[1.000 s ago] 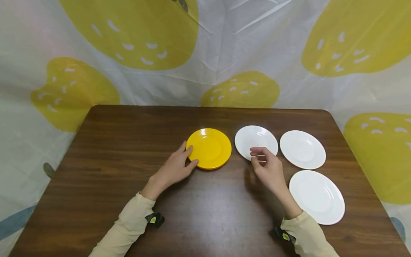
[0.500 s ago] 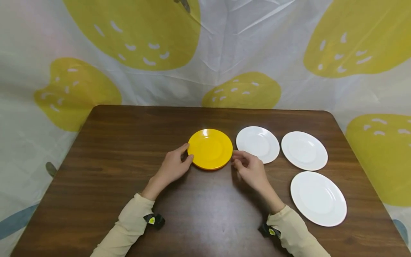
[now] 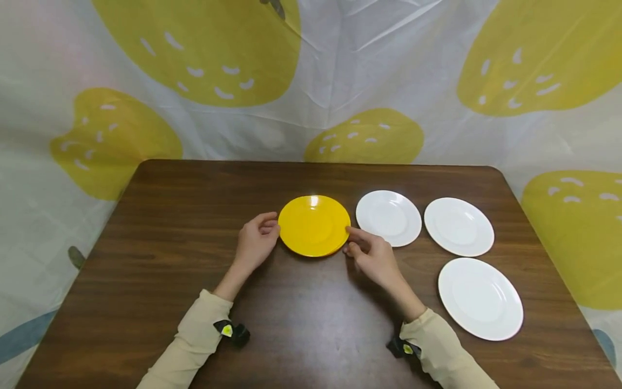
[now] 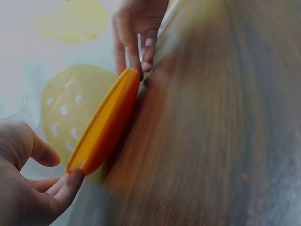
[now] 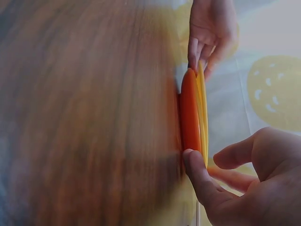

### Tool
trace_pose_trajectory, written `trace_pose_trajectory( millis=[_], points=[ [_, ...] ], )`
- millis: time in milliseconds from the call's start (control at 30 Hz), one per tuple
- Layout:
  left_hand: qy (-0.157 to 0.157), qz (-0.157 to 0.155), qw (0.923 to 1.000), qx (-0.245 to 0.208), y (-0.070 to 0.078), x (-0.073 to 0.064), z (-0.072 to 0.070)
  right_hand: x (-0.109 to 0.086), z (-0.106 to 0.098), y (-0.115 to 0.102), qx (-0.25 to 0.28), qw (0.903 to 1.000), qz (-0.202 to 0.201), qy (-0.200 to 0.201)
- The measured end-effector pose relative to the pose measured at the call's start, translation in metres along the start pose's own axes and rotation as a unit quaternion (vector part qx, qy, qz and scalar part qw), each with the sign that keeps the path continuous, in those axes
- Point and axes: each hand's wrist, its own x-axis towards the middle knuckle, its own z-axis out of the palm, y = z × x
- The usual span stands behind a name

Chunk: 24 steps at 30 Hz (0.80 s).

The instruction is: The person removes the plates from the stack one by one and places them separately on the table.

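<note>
A yellow plate lies at the middle of the table, with at least one more plate under it. In the right wrist view two yellow rims stand slightly apart above an orange underside. My left hand holds the left rim, fingertips curled at its edge. On the right, my right hand holds the opposite rim between fingers and thumb. From the left wrist view the plate is seen edge-on between both hands; how many plates are stacked is hard to tell.
Three white plates lie to the right: one behind my right hand, one at the back right, one nearer the front. The brown wooden table meets a fruit-patterned cloth at its back edge.
My right hand has moved left from above the white plate to the yellow plate's right rim. My left hand has shifted slightly left, and the top yellow plate has slid left over the one below.
</note>
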Motion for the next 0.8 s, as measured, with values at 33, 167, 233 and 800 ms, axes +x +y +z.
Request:
trace_pose_trajectory(
  millis=[33,167,233,800],
  points=[
    [0.000,-0.008,0.9999,-0.010,0.000,0.000,0.000,0.000,0.000,0.000,0.004,1.0000,0.000,0.000],
    [-0.021,-0.044,0.9964,-0.070,-0.001,0.000,0.000,0.000,0.001,0.001,0.012,0.9999,0.004,0.004],
    [-0.033,-0.059,0.9926,-0.101,-0.001,0.000,0.001,0.001,0.001,0.000,0.004,0.9999,0.004,0.008],
    [0.023,-0.092,0.9814,-0.167,-0.004,0.003,-0.012,0.003,0.003,-0.007,-0.077,0.9966,0.005,0.028]
  ],
)
